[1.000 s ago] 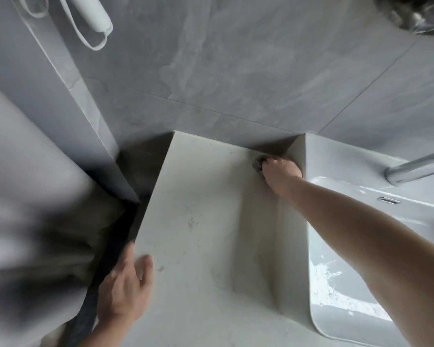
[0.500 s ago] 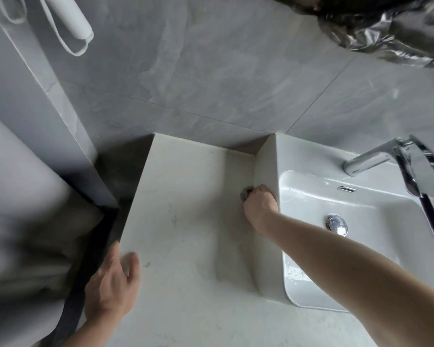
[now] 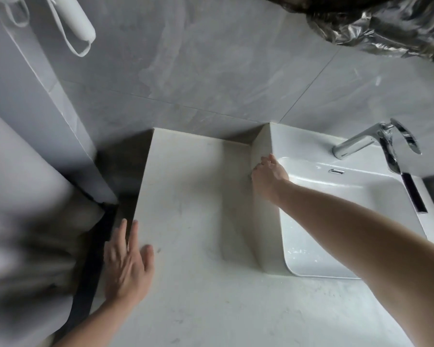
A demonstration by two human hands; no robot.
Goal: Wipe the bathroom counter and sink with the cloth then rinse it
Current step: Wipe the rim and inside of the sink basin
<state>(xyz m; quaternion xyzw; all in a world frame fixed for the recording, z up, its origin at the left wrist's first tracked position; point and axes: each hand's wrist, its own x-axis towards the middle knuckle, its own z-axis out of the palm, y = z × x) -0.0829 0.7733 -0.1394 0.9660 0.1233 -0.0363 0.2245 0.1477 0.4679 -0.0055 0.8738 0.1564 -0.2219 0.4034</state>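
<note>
The right hand (image 3: 269,175) lies over the sink's (image 3: 356,186) left rim, fingers curled down against the sink's outer left wall. A small dark bit, likely the cloth (image 3: 251,174), shows at the fingertips; most of it is hidden, so the grip on it cannot be told for sure. The sink stands on the table (image 3: 193,196), its left wall and the tiled back wall forming a shadowed inner corner just beyond the hand. Left of the sink the table runs bare out to its left edge. There the left hand (image 3: 127,266) rests flat, fingers straight, some fingertips reaching past that edge over a dark gap. The tap (image 3: 356,145) stands at the sink's back right rim.
</note>
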